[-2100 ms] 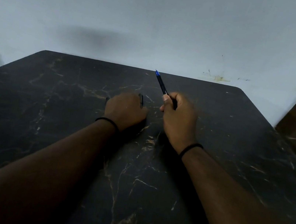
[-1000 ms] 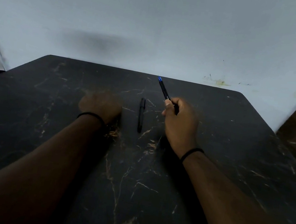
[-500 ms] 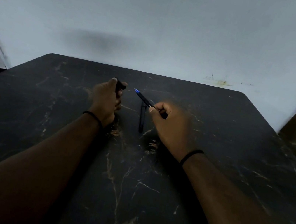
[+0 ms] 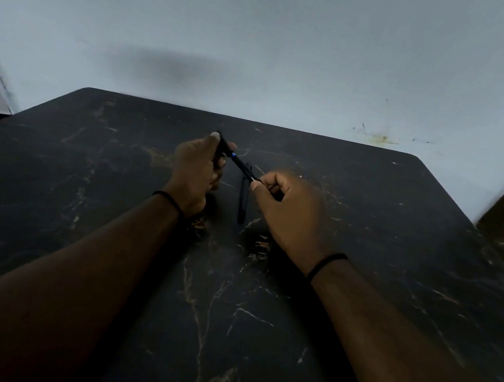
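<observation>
- The right grip [image 4: 290, 210] has its fingers curled and pinches the pen [image 4: 245, 168] by its near end, up off the desk [image 4: 399, 253]. The blue end [image 4: 233, 155] points up and left at the cap [image 4: 222, 146]. Held that far back, the blue end can waver, and I reckon it could miss the cap's mouth and poke a finger instead
- The left grip [image 4: 196, 172] is closed round the cap, thumb on one side and fingers on the other, with only a short dark length showing. Pen and cap look to be just meeting. Whether the end is inside yet I can't tell, as the room is dim and both parts are dark
- If the two come together at an angle rather than in line, the cap could jam crooked or skid along the barrel. A hard push might then flick it out of the fingers onto the desk
- If that blue end is the writing tip, a miss would smear ink on the left fingers
- A spare pen [image 4: 243, 202] lies flat on the desk between the two hands, right under the work and pointing away from the person. A dropping hand or a fallen cap could set it rolling, and black on the black desk it would be easy to lose
- I can't tell whether the wrists rest on the desk; if they hang free, nothing steadies the hands and the wobble gets worse
</observation>
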